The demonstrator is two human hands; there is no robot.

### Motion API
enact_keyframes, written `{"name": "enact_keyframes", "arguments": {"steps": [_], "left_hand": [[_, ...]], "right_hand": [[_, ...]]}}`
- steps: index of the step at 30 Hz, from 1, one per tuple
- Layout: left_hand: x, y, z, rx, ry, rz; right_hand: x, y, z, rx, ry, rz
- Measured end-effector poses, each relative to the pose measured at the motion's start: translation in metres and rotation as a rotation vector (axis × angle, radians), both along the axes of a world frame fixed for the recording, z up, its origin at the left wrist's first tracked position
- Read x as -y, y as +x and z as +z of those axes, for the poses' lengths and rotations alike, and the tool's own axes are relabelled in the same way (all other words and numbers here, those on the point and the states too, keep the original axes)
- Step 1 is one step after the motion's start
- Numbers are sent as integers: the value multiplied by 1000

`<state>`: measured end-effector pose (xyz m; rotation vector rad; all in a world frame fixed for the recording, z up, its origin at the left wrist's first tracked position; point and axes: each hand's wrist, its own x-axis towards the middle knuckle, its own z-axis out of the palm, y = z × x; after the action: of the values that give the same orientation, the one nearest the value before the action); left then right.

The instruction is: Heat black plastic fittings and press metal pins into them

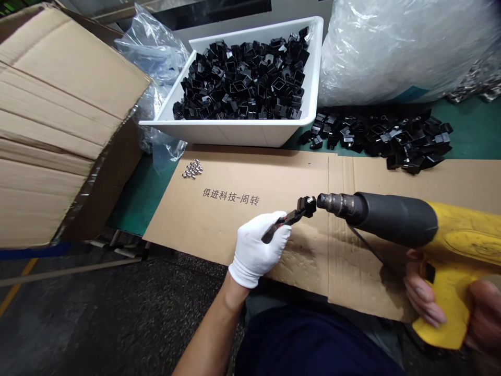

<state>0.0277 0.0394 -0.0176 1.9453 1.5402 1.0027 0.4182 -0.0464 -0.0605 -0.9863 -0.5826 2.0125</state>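
My left hand point(260, 243), in a white glove, is closed around a dark, narrow piece point(288, 220); I cannot tell if it is a tool or a stack of parts. At its far end sits a small black plastic part point(306, 206) with a bit of shiny metal on it. My bare right hand point(426, 292) grips the handle of a yellow heat gun point(450, 224) at the right edge. The gun's stepped metal nozzle point(338, 203) points left, its tip very close to the black part. Beneath both hands lies a cardboard sheet point(227, 224) with printed characters.
A white bin point(235, 133) full of black plastic parts stands at the back. Right of it is a pile of similar black parts point(395, 136). Several small metal pins point(192, 168) lie on the cardboard. A cardboard box point(58, 130) is at left, a large clear plastic bag point(391, 47) at back right.
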Motion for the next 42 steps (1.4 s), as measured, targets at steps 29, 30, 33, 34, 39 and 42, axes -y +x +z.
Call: {"name": "enact_keyframes", "arguments": {"steps": [29,30,33,34,39,42], "left_hand": [[1,0,-1,-12,-32,17],[1,0,-1,-17,-38,17],[0,2,-2,-52,-59,30],[0,3,-2,-71,-62,39],[1,12,-11,-186,-7,147],[3,15,-18,-227,31,161]], "right_hand": [[3,-18,15,22,-78,-157],[3,-18,15,16,-69,-145],[2,-15,13,-13,-46,-103],[2,-13,11,-30,-38,-76],[2,-3,-3,-92,-16,-13],[3,-1,-11,-107,-29,-25]]}}
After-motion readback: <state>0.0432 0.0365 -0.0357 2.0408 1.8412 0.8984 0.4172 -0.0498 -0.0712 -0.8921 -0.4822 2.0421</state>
